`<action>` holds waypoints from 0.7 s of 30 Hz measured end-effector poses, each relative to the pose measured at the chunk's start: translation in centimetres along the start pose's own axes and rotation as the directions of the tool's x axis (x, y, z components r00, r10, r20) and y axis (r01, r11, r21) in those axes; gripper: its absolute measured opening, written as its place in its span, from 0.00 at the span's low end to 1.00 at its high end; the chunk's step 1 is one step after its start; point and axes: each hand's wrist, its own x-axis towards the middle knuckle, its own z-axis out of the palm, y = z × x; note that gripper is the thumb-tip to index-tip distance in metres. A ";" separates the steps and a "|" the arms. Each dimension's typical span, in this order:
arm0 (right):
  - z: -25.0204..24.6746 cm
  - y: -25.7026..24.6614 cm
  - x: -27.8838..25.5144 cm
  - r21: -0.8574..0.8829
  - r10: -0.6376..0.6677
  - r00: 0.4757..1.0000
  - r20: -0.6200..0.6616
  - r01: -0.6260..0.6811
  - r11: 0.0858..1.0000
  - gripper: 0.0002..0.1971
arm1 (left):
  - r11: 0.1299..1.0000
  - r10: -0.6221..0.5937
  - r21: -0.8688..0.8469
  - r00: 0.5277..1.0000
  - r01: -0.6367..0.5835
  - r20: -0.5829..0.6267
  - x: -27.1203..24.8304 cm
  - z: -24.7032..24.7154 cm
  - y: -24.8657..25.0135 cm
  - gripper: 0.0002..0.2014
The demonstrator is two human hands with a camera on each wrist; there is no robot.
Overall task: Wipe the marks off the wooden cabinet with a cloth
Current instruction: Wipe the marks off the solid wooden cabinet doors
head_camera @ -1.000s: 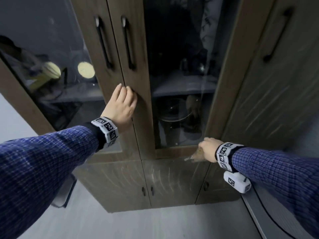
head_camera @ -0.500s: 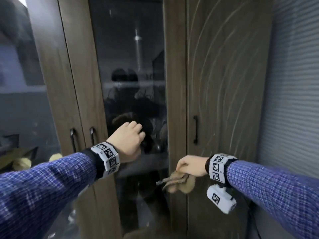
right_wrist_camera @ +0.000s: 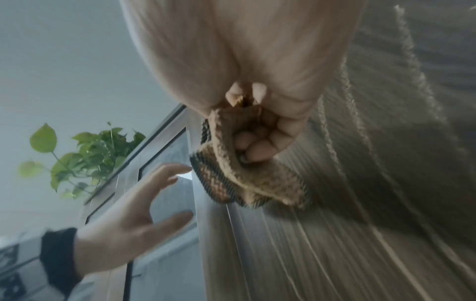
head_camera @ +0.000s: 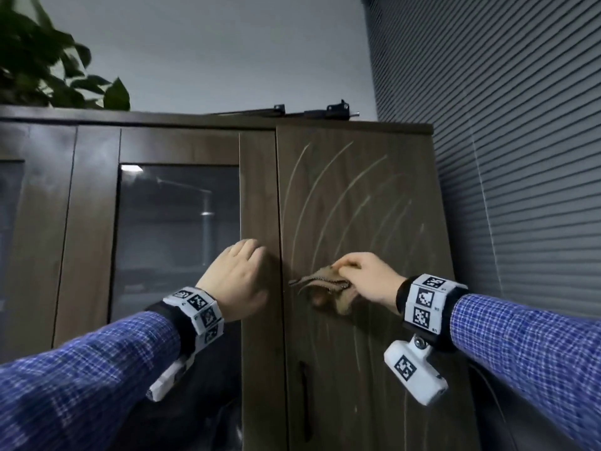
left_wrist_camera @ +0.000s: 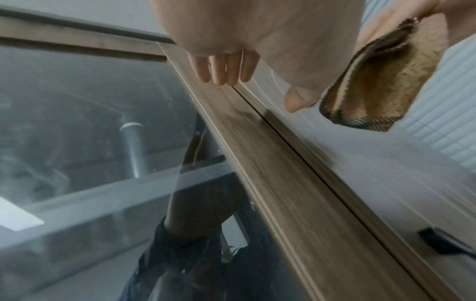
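Cloth [head_camera: 328, 289] sits bunched in the right hand [head_camera: 367, 279], fingers curled round it, near the marks [head_camera: 328, 203] to rub them; left hand [head_camera: 235, 281], fingers spread, steadies the cabinet [head_camera: 260, 196].

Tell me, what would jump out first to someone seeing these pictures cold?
Probably the pale curved marks sweeping across the solid wooden door at the cabinet's right end. In front of them the right hand grips a crumpled brown cloth, while the left hand lies open on the door frame beside the glass pane. A leafy plant stands on the cabinet top, far left.
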 end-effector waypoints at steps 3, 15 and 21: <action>-0.8 1.2 2.5 0.075 -0.013 0.989 -0.151 0.024 0.997 0.10 | 0.990 -0.143 0.005 0.989 0.143 0.048 0.9 1.6 0.5 0.61; -1.5 2.1 5.8 0.064 -0.033 0.932 -0.362 0.061 0.996 0.11 | 0.963 -0.263 0.089 0.959 0.255 0.109 2.7 4.9 2.1 0.79; -1.6 2.9 7.1 0.079 -0.054 0.902 -0.429 0.097 0.992 0.10 | 0.969 -0.244 0.057 0.969 0.242 0.044 1.9 6.0 2.0 0.75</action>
